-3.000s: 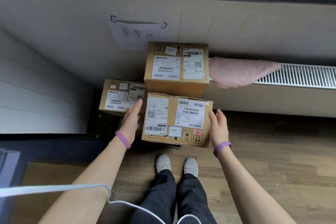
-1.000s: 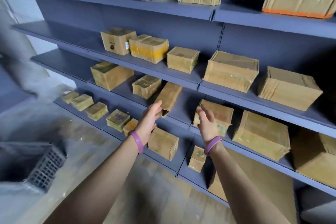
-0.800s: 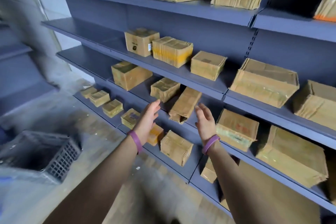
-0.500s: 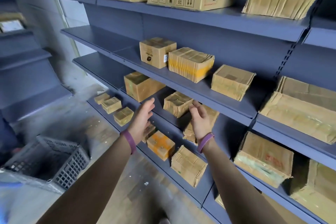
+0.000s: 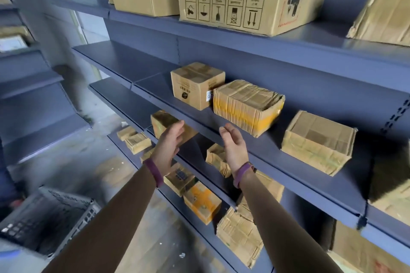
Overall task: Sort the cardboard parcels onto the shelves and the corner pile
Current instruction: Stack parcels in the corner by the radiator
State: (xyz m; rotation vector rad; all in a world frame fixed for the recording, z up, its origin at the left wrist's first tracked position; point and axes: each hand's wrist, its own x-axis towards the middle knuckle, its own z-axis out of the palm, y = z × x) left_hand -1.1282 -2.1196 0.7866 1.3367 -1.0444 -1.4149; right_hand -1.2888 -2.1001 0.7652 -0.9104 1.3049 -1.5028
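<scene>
Sitting at the lower left of the frame, a dark slatted crate [image 5: 44,217] rests on the floor. At centre, the left hand [image 5: 170,142] and right hand [image 5: 233,146] are raised before blue-grey shelves [image 5: 124,60], palms facing each other, fingers loose, both empty. Just above them, on the middle shelf, a small cube parcel [image 5: 195,86] touches a yellow-taped parcel [image 5: 246,106]. A third parcel [image 5: 317,142] stands apart at the right.

Blue-grey shelving [image 5: 133,62], grey floor [image 5: 73,162], dark crate [image 5: 46,217]
</scene>
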